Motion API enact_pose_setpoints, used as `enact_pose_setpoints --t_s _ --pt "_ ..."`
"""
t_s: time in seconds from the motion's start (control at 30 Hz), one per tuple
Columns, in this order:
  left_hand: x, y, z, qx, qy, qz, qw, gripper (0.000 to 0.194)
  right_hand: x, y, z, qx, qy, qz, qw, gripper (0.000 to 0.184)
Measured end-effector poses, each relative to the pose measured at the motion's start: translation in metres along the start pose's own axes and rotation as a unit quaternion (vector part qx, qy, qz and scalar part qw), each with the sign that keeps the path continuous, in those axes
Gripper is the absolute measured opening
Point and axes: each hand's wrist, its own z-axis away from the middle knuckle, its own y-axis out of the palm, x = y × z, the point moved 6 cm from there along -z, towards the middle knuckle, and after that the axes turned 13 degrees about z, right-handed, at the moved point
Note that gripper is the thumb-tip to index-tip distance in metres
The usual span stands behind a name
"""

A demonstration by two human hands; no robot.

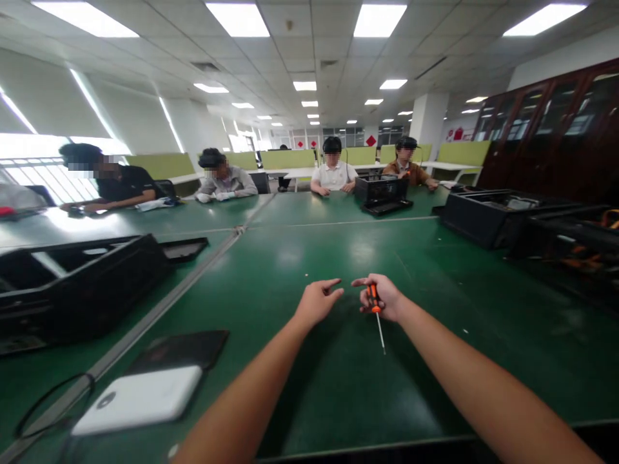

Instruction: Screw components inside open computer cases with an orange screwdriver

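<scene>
My right hand (382,298) is closed around the orange and black handle of a screwdriver (374,299), with its forefinger stretched out to the left. The thin metal shaft points down toward me, above the green tabletop (338,386). Just to the left, my left hand (319,299) holds nothing; its forefinger and thumb are apart and reach toward the right hand. A small gap separates the two hands.
A white device (140,399) and a dark flat panel (178,350) lie at the front left beside a black cable (48,393). Black computer cases stand at left (82,283), right (488,216) and far side (382,190). Several people sit across the table.
</scene>
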Motion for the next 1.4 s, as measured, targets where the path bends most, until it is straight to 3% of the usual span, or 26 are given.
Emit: enact_pose_setpoints --t_s 0.07,0.17,0.27,0.4,0.5,0.6,0.8,0.93,1.13,1.4 --pt "-0.011 0.025 0.01 0.03 0.031 0.015 0.999 0.042 -0.003 -0.034 0.018 -0.019 -0.026 -0.032 0.999 0.034" --pt "-0.028 0.041 0.024 0.046 0.077 0.042 0.995 0.05 0.001 -0.053 0.031 -0.027 -0.08 -0.066 0.994 0.032" --pt "-0.037 0.044 0.033 0.04 0.102 0.081 0.991 0.052 0.003 -0.043 0.034 -0.006 -0.137 -0.079 0.987 0.03" --pt "-0.029 0.038 0.036 -0.009 0.096 0.132 0.987 0.039 -0.004 -0.018 0.036 0.025 -0.186 -0.042 0.981 0.041" --pt "-0.021 0.033 0.035 -0.034 0.078 0.172 0.981 0.034 -0.009 -0.01 0.036 0.013 -0.209 0.023 0.977 0.044" --pt "-0.016 0.031 0.034 -0.037 0.069 0.225 0.971 0.028 -0.008 -0.009 0.037 -0.013 -0.234 0.112 0.966 0.035" --pt "-0.018 0.034 0.031 -0.014 0.101 0.25 0.963 0.027 0.003 -0.011 0.049 -0.091 -0.307 0.308 0.896 0.018" --pt "-0.018 0.034 0.029 -0.014 0.09 0.247 0.965 0.028 0.003 -0.01 0.055 -0.102 -0.326 0.38 0.86 0.013" --pt "-0.018 0.035 0.029 -0.018 0.093 0.244 0.965 0.028 0.013 -0.018 0.066 -0.168 -0.353 0.374 0.841 0.015" --pt "-0.017 0.036 0.03 -0.02 0.081 0.233 0.969 0.025 0.009 -0.023 0.063 -0.186 -0.356 0.309 0.862 0.016"
